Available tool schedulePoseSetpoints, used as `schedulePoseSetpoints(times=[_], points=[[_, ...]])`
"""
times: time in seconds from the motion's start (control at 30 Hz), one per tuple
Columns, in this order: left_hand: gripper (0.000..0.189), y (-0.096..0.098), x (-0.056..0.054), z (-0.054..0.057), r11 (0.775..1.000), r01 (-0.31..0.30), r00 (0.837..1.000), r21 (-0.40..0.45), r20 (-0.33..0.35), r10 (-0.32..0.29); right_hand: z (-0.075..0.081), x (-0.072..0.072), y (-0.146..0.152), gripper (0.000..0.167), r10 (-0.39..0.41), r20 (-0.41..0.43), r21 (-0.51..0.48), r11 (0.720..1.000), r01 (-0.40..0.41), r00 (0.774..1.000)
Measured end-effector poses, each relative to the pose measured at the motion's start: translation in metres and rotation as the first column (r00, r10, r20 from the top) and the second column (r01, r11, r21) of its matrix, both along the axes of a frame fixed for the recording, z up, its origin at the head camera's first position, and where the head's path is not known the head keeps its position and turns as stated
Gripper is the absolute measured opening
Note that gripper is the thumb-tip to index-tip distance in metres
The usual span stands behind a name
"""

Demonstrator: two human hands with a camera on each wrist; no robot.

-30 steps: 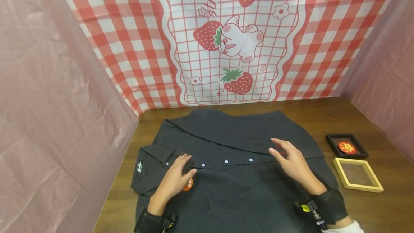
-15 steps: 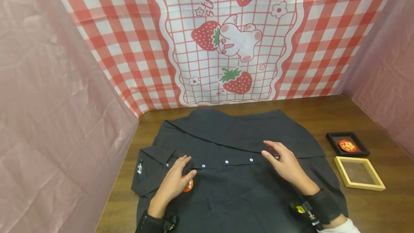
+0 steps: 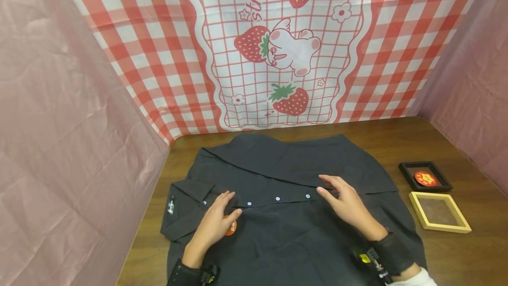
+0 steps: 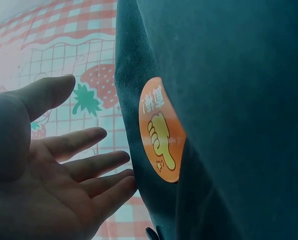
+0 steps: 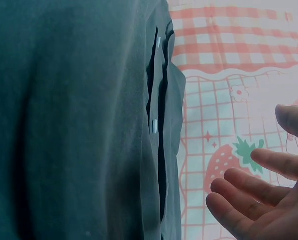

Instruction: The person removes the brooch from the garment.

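A dark grey button-up shirt (image 3: pixel 285 233) lies spread on the table, its collar (image 3: pixel 192 189) toward the left and white buttons (image 3: pixel 277 198) along its front. My left hand (image 3: pixel 214 222) is over the shirt below the collar, fingers extended and holding nothing. A round orange badge (image 4: pixel 161 132) with a yellow pointing hand shows on the shirt in the left wrist view; in the head view my left thumb partly covers it. My right hand (image 3: pixel 347 202) is over the button line at the right, fingers loosely spread and holding nothing. Whether either hand touches the cloth I cannot tell.
At the right of the brown table (image 3: pixel 428 140) are a black frame (image 3: pixel 405 171) with a round red and yellow piece (image 3: pixel 426 178) in it, and a light yellow frame (image 3: pixel 442 227). A red-checked strawberry cloth (image 3: pixel 158 56) hangs behind; pink cloth (image 3: pixel 79 122) hangs at both sides.
My right hand has shifted left and slightly down along the shirt's button line. My left hand stays almost where it was. The shirt and frames lie as before.
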State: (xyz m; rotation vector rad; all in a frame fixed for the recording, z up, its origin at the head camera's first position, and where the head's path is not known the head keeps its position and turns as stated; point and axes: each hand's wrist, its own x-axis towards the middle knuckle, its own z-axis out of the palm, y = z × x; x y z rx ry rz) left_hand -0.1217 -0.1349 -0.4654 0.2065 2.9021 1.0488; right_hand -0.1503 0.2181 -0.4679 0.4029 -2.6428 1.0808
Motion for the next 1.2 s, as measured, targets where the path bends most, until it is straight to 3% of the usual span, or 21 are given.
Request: schedulePoseSetpoints(times=[0.63,1.2], points=[[0.054,0.002,0.001,0.0,1.0,0.017,1.0,0.015,0.014,-0.017,-0.004,0.002,-0.009,0.038,0.019,0.04,-0.015,1.0,-0.018,0.999],[0.053,0.003,0.001,0.001,0.999,0.025,1.0,0.023,0.012,-0.025,-0.005,0.002,-0.025,0.035,0.054,-0.004,-0.027,0.998,-0.054,0.999]])
